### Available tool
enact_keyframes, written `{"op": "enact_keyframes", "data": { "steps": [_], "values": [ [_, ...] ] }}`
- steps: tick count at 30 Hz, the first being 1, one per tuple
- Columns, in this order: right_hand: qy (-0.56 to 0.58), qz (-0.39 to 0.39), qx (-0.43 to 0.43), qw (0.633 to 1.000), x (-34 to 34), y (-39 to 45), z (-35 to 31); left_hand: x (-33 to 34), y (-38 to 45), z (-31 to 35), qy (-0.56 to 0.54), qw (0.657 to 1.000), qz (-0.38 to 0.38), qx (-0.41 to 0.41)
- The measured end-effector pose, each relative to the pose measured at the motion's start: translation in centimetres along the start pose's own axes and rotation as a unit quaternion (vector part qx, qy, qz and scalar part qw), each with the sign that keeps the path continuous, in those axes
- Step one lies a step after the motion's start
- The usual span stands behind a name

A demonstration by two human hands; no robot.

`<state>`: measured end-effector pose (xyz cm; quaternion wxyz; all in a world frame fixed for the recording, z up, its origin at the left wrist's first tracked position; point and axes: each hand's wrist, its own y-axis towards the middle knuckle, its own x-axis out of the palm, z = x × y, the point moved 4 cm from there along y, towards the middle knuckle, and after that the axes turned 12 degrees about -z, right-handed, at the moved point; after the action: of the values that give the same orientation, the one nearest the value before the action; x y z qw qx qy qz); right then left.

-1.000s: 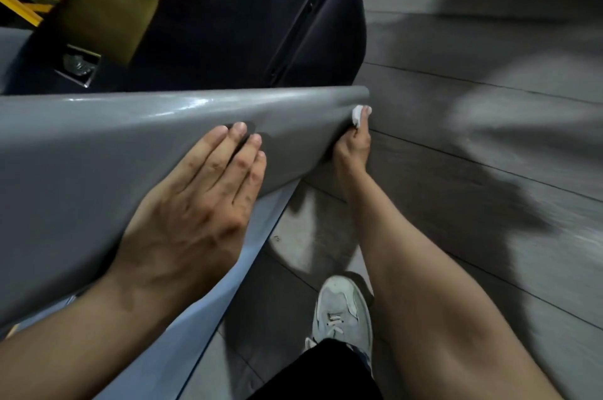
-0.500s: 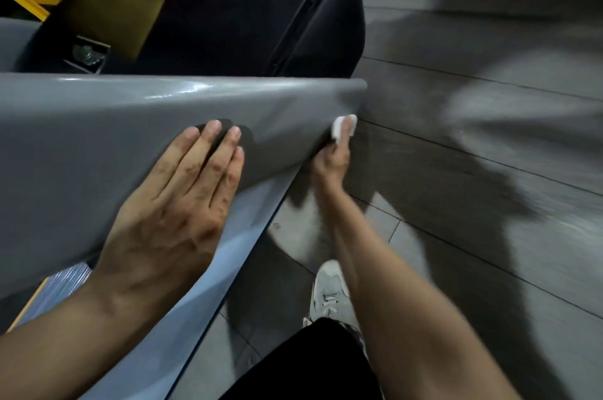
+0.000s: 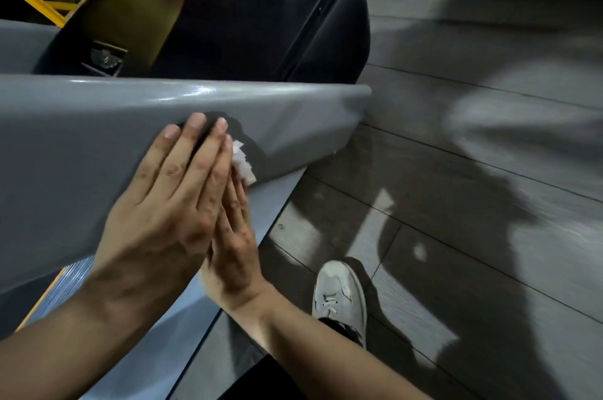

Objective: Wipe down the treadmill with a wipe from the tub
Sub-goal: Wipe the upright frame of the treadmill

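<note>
The treadmill's side rail [image 3: 98, 151] ran across the left of the view, its end pointing right; the left hand [image 3: 163, 204] lay flat on the rail's sloping face; the right hand [image 3: 233, 236] lay just right of it, touching it, with the wipe [image 3: 243, 161] under its fingertips against the rail; the motor housing [image 3: 244, 24] rose behind the rail; a shoe [image 3: 339, 295] stood on the floor [image 3: 473, 171] to the right.
</note>
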<state>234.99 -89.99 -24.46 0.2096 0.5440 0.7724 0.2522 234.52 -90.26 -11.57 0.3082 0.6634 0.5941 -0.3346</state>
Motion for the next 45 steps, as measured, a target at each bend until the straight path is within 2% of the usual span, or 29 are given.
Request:
{"op": "enact_keyframes", "data": {
  "steps": [2,4,6,7,9,12,14,17,19,20,21,22,24,25,26,27,28,29,31,33,34,35,36,38,40,41,43,44,45],
  "values": [
    [-0.049,-0.015,-0.061,0.997,-0.7,0.4,2.1,-0.3,-0.3,-0.4,-0.005,1.0,0.023,-0.016],
    [-0.101,-0.023,-0.056,0.993,-2.1,0.5,5.6,-0.5,-0.3,-0.6,0.005,0.999,0.031,-0.015],
    [-0.138,0.017,0.037,0.99,-4.3,0.5,9.5,-0.5,-0.2,-0.5,0.018,0.999,0.03,-0.011],
    [-0.122,0.042,0.099,0.987,-5.3,0.7,11.4,-0.3,-0.2,-0.5,0.021,0.999,0.03,-0.013],
    [-0.021,0.085,0.228,0.97,-6.8,1.7,14.1,-0.2,-0.2,-0.2,0.027,0.999,0.035,-0.014],
    [0.112,0.18,0.414,0.885,-7.4,3.0,16.2,-0.2,0.1,-0.2,0.036,0.999,0.031,-0.012],
    [0.183,0.212,0.491,0.825,-8.3,2.9,17.8,0.0,-0.2,-0.3,0.037,0.999,0.03,-0.014],
    [0.27,0.143,0.582,0.754,-8.8,1.1,19.9,0.0,-0.2,-0.3,0.048,0.999,0.021,-0.009],
    [0.235,0.134,0.626,0.731,-8.9,-0.7,20.6,0.0,-0.2,-0.4,0.043,0.999,0.013,-0.01],
    [0.19,0.153,0.625,0.742,-9.4,-1.2,20.3,-0.1,-0.2,-0.4,0.04,0.999,0.013,-0.011],
    [0.137,0.188,0.592,0.772,-10.1,-1.4,19.6,-0.1,-0.2,-0.4,0.038,0.999,0.013,-0.013],
    [0.075,0.202,0.529,0.821,-10.8,-0.8,17.8,-0.1,-0.2,-0.4,0.037,0.999,0.012,-0.015],
    [0.002,0.176,0.324,0.93,-11.1,0.7,12.6,0.1,-0.1,-0.2,0.034,0.999,0.011,-0.015],
    [-0.01,0.131,0.218,0.967,-10.6,1.7,9.2,0.2,-0.1,-0.2,0.033,0.999,0.012,-0.016],
    [-0.021,0.07,0.13,0.989,-9.3,2.4,6.2,0.2,0.0,-0.2,0.03,0.999,0.011,-0.018],
    [-0.032,0.007,0.069,0.997,-7.7,2.8,4.2,0.2,0.1,-0.2,0.027,0.999,0.01,-0.019],
    [-0.042,-0.036,0.048,0.997,-6.2,3.1,3.1,0.1,0.2,-0.3,0.021,1.0,0.008,-0.019],
    [-0.048,-0.036,0.057,0.997,-5.4,3.1,3.7,0.2,0.1,-0.4,0.015,1.0,0.008,-0.019],
    [0.008,0.023,0.168,0.985,-5.7,3.0,7.7,0.1,-0.1,-0.3,0.014,1.0,0.014,-0.019],
    [0.088,0.107,0.345,0.928,-7.9,2.9,12.8,0.0,0.0,-0.3,0.019,1.0,0.011,-0.018],
    [0.119,0.124,0.397,0.901,-8.9,2.9,14.3,0.1,0.1,-0.2,0.016,1.0,0.007,-0.016],
    [0.13,0.129,0.402,0.897,-9.2,3.1,14.6,0.2,0.1,-0.1,0.013,1.0,0.007,-0.017],
    [0.122,0.121,0.36,0.917,-8.8,3.5,13.1,0.3,0.1,-0.1,0.012,1.0,0.013,-0.022],
    [0.069,0.069,0.198,0.975,-6.5,4.0,6.8,0.4,0.0,-0.3,0.008,0.999,0.021,-0.03],
    [0.002,0.023,0.07,0.997,-3.9,3.3,2.9,0.4,0.1,-0.4,-0.002,1.0,0.015,-0.028],
    [-0.017,0.015,0.049,0.999,-3.5,3.3,2.9,0.4,0.1,-0.5,-0.003,1.0,0.013,-0.027],
    [-0.055,0.05,0.08,0.994,-5.3,4.0,6.5,0.3,-0.1,-0.3,0.001,0.999,0.017,-0.027],
    [-0.044,0.077,0.152,0.984,-6.7,4.6,8.9,0.3,-0.3,-0.2,0.001,0.999,0.02,-0.027],
    [-0.025,0.128,0.269,0.954,-8.3,5.3,11.7,0.3,-0.3,0.0,-0.002,0.999,0.022,-0.029]
  ]
}}
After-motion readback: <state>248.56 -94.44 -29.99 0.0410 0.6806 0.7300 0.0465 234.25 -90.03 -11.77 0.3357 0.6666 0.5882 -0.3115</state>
